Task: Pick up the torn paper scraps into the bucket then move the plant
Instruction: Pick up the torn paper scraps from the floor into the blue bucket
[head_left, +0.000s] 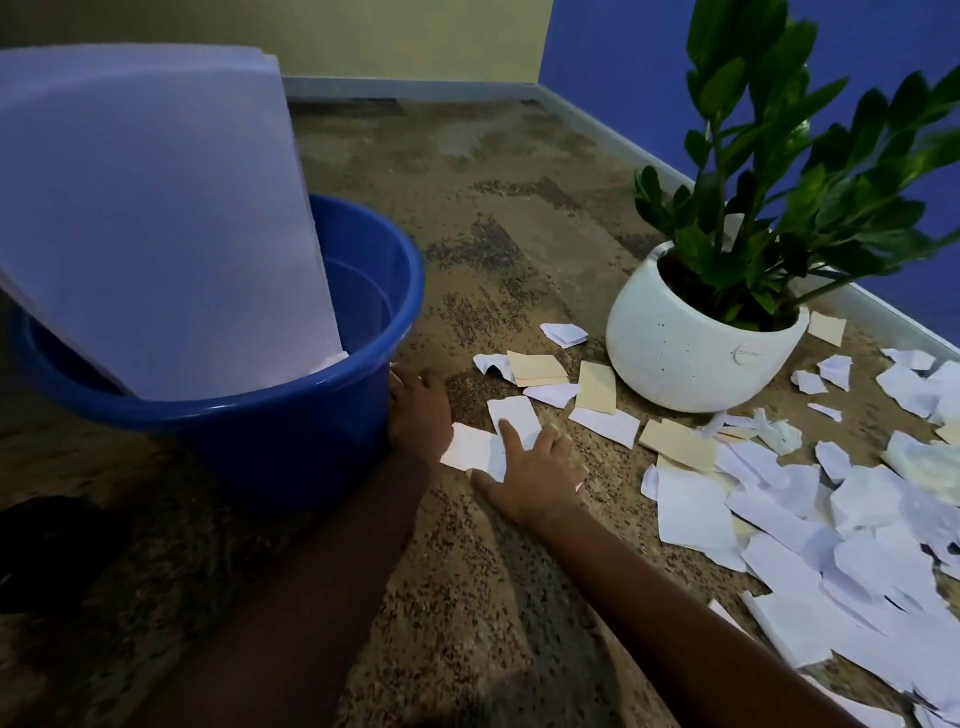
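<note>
1. Scraps (511, 415) litter the floor (467, 208) between bucket (291, 441) and plant (691, 353). The right hand (530, 467), fingers spread, presses two flat, likely to gather them.
2. The left hand (418, 410) lies open against the bucket, probably steadying it.
3. The plant stands among scraps, unmoved.

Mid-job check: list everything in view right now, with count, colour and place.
bucket: one, blue, on the floor at left
paper sheets: a stack, white, standing in the bucket
pot: one, white, on the floor at right
plant: one, green, in the pot
white scraps: many, around the pot, piled at right
beige scraps: several, among the white ones
floor: speckled brown
yellow wall: one, at back
blue wall: one, at right
left hand: beside the bucket
right hand: fingers spread, pressing on white scraps near the bucket
</note>
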